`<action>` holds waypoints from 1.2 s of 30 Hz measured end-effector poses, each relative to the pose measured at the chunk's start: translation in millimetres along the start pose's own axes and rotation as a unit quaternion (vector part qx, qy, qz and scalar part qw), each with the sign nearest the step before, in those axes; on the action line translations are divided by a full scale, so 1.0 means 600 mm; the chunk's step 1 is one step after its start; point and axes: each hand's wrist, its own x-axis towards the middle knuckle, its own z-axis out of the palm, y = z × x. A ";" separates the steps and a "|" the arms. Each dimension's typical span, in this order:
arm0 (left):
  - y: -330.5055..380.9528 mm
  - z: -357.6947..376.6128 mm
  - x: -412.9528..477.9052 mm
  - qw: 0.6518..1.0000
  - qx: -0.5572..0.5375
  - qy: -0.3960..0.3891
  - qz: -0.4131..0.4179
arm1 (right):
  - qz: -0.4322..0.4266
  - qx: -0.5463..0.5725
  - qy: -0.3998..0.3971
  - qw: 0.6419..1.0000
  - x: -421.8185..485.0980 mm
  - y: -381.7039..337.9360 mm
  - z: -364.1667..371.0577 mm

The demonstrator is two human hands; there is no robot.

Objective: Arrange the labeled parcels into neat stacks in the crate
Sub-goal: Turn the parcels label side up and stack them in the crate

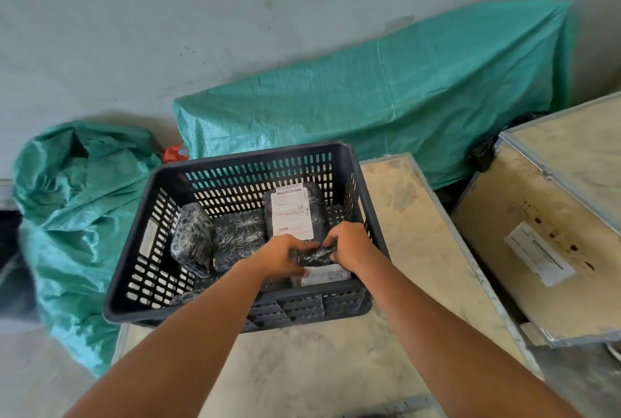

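A dark slotted plastic crate stands on a pale wooden board. Inside it lie black bubble-wrapped parcels. One parcel stands tilted at the left, and another lies flat beside it. A larger parcel with a white shipping label leans at the back right. Both hands reach into the crate's near right corner. My left hand and my right hand together grip a small black parcel, which sits above a white-labeled parcel.
A green woven sack slumps left of the crate. A green tarp covers something behind it. A wooden box with a paper label stands at the right. The board extends to the right and toward me.
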 end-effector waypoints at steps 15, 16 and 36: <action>-0.020 -0.197 -0.114 0.978 -0.201 0.043 0.023 | -0.123 0.260 0.141 0.947 -0.050 -0.051 -0.019; -0.014 -0.228 -0.125 0.972 -0.231 0.040 0.027 | -0.132 0.276 0.149 0.940 -0.055 -0.063 -0.022; 0.033 -0.272 -0.085 0.971 -0.204 0.099 0.071 | -0.134 0.515 0.078 0.843 0.052 -0.123 -0.159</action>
